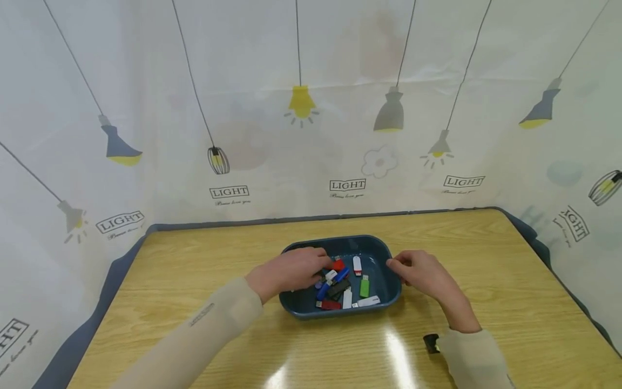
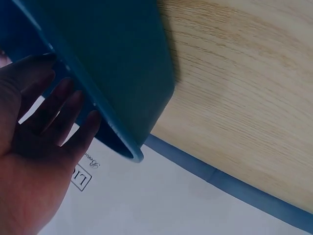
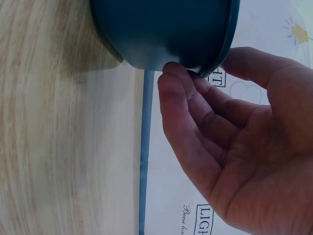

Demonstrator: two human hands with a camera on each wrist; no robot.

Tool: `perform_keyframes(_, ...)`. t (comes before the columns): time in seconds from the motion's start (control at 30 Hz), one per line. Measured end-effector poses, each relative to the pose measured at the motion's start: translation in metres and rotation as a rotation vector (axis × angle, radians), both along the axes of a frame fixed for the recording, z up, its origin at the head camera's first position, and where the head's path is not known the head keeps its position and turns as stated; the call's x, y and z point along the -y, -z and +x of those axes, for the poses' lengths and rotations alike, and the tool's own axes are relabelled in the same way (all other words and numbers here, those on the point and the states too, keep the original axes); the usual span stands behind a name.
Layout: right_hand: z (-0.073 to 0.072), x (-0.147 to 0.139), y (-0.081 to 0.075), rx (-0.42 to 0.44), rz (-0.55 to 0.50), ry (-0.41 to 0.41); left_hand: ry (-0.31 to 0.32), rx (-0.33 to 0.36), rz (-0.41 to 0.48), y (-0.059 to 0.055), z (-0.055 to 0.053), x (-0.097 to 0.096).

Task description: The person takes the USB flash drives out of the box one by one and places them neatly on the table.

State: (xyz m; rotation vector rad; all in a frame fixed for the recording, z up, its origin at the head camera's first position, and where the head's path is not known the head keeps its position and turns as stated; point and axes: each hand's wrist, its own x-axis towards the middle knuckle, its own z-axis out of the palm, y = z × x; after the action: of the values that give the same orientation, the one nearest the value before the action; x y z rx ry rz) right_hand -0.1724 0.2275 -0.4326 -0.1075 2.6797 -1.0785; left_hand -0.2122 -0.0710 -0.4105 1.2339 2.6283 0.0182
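A dark blue plastic bin stands on the wooden table with several USB flash drives lying loose in it. Among them are a red one, a green one and a white one. My left hand reaches over the bin's left side, its fingertips among the drives beside the red one. In the left wrist view its fingers are extended and slightly bent inside the rim. My right hand grips the bin's right end, thumb at the rim and fingers against the outer wall.
A small black object lies on the table next to the right sleeve. Behind the table hangs a pale curtain printed with lamps, its dark blue hem along the table's far edge.
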Motion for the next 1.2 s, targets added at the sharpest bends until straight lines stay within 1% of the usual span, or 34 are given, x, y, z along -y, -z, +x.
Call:
perform_keyframes(0.13, 0.0, 0.0, -0.001, -0.001, -0.002, -0.004, 0.025, -0.008, -0.049, 0.007, -0.003, -0.003)
perform_keyframes(0.37, 0.0, 0.0, -0.001, 0.004, 0.0, 0.0, 0.037, -0.037, -0.123, 0.015, -0.006, -0.006)
perform_keyframes(0.63, 0.0, -0.001, -0.001, -0.002, 0.003, -0.002, 0.079, -0.097, -0.179, 0.018, -0.01, -0.011)
perform_keyframes(0.83, -0.001, 0.0, -0.002, -0.002, 0.004, -0.008, 0.111, -0.138, -0.189, 0.021, -0.011, -0.011)
perform_keyframes(1.07, -0.001, 0.0, -0.001, 0.0, -0.002, -0.01, 0.113, -0.181, -0.186, 0.026, -0.013, -0.013)
perform_keyframes(1.2, -0.001, -0.001, 0.0, 0.004, -0.002, 0.002, 0.13, -0.208, -0.198, 0.027, -0.014, -0.014)
